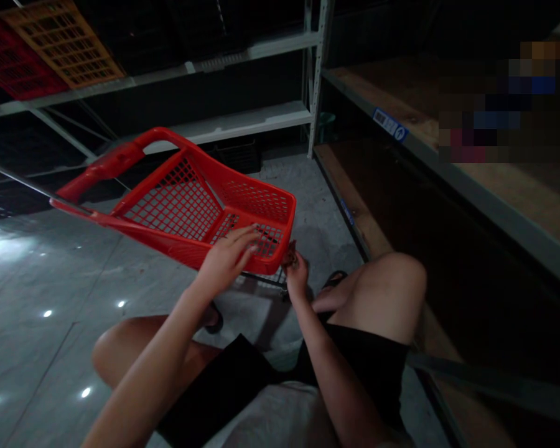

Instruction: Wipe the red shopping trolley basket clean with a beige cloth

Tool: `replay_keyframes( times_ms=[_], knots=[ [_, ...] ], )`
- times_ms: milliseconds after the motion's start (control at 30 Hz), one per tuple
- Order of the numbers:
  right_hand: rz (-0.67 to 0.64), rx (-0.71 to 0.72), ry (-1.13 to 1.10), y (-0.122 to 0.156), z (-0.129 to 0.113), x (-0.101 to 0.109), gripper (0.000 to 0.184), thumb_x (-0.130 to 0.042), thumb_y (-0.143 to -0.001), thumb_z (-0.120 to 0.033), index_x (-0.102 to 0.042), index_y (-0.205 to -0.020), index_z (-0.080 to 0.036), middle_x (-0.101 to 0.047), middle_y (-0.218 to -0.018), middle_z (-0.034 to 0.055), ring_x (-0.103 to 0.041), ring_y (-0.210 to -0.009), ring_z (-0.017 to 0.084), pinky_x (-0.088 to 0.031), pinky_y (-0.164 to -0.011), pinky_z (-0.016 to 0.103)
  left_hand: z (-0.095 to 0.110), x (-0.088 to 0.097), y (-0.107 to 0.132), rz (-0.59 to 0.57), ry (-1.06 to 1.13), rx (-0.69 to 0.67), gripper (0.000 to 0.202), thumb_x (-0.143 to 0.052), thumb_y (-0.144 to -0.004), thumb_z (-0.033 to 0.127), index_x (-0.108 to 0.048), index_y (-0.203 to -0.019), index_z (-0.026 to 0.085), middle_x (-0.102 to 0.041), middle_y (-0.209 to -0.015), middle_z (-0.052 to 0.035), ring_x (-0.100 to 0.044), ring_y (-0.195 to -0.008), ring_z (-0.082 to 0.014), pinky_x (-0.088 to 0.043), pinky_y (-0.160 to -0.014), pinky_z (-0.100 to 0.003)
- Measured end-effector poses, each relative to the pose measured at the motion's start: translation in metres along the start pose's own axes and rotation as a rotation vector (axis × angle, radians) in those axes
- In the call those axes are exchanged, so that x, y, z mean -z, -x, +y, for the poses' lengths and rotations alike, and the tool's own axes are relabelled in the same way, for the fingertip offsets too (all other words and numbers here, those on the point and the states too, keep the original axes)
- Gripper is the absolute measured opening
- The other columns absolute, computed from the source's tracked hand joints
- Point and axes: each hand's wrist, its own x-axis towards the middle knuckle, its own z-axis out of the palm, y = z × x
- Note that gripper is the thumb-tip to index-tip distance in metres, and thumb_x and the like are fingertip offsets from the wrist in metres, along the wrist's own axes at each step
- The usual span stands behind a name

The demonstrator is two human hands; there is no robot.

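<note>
A red plastic shopping basket cart (186, 199) stands tilted on the grey floor in front of my bent knees. My left hand (228, 258) rests on its near rim, fingers stretched over the edge toward the mesh bottom. My right hand (296, 270) is just beside the basket's near right corner, fingers pinched round a small dark brownish thing I cannot make out. The basket's long red handle (105, 165) points up and to the left.
Metal shelving with wooden boards (401, 106) runs along the right, its lower levels dark. More grey shelves (242, 121) stand behind, with red and orange crates (51, 43) up at the top left. Shiny grey floor (51, 292) spreads out to the left.
</note>
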Motion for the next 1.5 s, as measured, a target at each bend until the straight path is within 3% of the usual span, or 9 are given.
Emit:
replay_keyframes(
  times_ms=[133, 233, 367, 467, 533, 800, 1033, 1333, 1500],
  knots=[
    [0.112, 0.115, -0.061, -0.024, -0.075, -0.005, 0.03, -0.054, -0.084, -0.021, -0.066, -0.11, -0.018, -0.068, -0.118, 0.0106, -0.064, -0.114, 0.021, -0.05, -0.105, 0.042, -0.058, 0.049, 0.009, -0.155, -0.223, 0.052, 0.049, -0.044, -0.1, 0.058, -0.072, -0.123, 0.024, -0.075, -0.124, -0.0098, -0.068, -0.116, -0.028, -0.045, -0.108, -0.047],
    [0.124, 0.335, 0.0, -0.027, -0.114, -0.01, 0.024, -0.056, -0.085, -0.018, -0.066, -0.106, -0.023, -0.064, -0.12, 0.0076, -0.06, -0.122, 0.021, -0.046, -0.111, 0.044, -0.082, 0.052, 0.014, -0.237, -0.16, 0.09, 0.054, -0.039, -0.101, 0.061, -0.078, -0.11, 0.024, -0.08, -0.109, -0.0076, -0.073, -0.103, -0.0243, -0.05, -0.1, -0.039],
    [0.059, 0.361, 0.231, 0.015, -0.076, -0.015, 0.02, -0.057, -0.084, -0.018, -0.067, -0.101, -0.023, -0.063, -0.119, 0.0105, -0.06, -0.118, 0.024, -0.05, -0.107, 0.046, -0.085, 0.03, 0.015, -0.066, -0.057, 0.117, 0.051, -0.044, -0.1, 0.059, -0.08, -0.104, 0.024, -0.081, -0.102, -0.0066, -0.075, -0.095, -0.0216, -0.052, -0.093, -0.032],
    [-0.014, 0.194, 0.334, 0.04, -0.027, -0.011, 0.025, -0.057, -0.078, -0.014, -0.067, -0.1, -0.019, -0.067, -0.108, 0.013, -0.061, -0.112, 0.027, -0.052, -0.102, 0.048, -0.081, 0.02, 0.013, -0.01, -0.04, 0.131, 0.044, -0.05, -0.098, 0.056, -0.08, -0.102, 0.024, -0.081, -0.103, -0.0059, -0.075, -0.094, -0.0204, -0.051, -0.092, -0.03],
    [-0.041, 0.132, 0.348, 0.038, -0.019, -0.007, 0.026, -0.057, -0.074, -0.011, -0.067, -0.098, -0.017, -0.068, -0.102, 0.0128, -0.061, -0.108, 0.027, -0.053, -0.1, 0.048, -0.078, 0.016, 0.01, 0.006, -0.056, 0.144, 0.041, -0.053, -0.098, 0.053, -0.08, -0.103, 0.023, -0.081, -0.102, -0.0061, -0.075, -0.093, -0.0201, -0.05, -0.091, -0.03],
    [0.15, 0.43, 0.196, -0.018, -0.095, -0.008, 0.03, -0.052, -0.086, -0.013, -0.06, -0.114, -0.022, -0.06, -0.117, 0.0099, -0.058, -0.117, 0.021, -0.047, -0.109, 0.044, -0.046, -0.007, -0.011, 0.072, -0.174, 0.183, 0.031, -0.056, -0.1, 0.044, -0.08, -0.105, 0.024, -0.081, -0.104, -0.0064, -0.074, -0.097, -0.0212, -0.045, -0.091, -0.035],
    [-0.059, 0.25, 0.377, 0.018, -0.029, 0.003, 0.022, -0.053, -0.079, -0.009, -0.06, -0.096, -0.022, -0.059, -0.102, 0.0064, -0.059, -0.104, 0.022, -0.051, -0.1, 0.042, -0.001, -0.027, -0.023, 0.111, -0.21, 0.19, 0.031, -0.051, -0.103, 0.04, -0.076, -0.115, 0.026, -0.08, -0.11, -0.0052, -0.072, -0.099, -0.0214, -0.042, -0.087, -0.036],
    [0.179, 0.443, 0.222, -0.033, -0.11, 0.012, 0.032, -0.05, -0.085, -0.011, -0.065, -0.11, -0.024, -0.055, -0.121, 0.0085, -0.058, -0.117, 0.02, -0.047, -0.109, 0.042, 0.046, -0.039, -0.029, -0.062, -0.251, 0.044, 0.061, -0.041, -0.092, 0.004, -0.05, -0.151, 0.018, -0.065, -0.141, -0.0121, -0.066, -0.121, -0.0227, -0.048, -0.097, -0.038],
    [0.094, 0.228, 0.326, -0.008, -0.04, 0.026, 0.031, -0.051, -0.076, -0.009, -0.064, -0.102, -0.019, -0.056, -0.12, 0.0126, -0.057, -0.119, 0.024, -0.045, -0.11, 0.044, 0.046, -0.007, -0.009, -0.061, -0.336, -0.068, 0.053, -0.042, -0.097, 0.012, -0.05, -0.15, 0.014, -0.06, -0.146, -0.0144, -0.059, -0.133, -0.0233, -0.046, -0.109, -0.039]
  ],
)
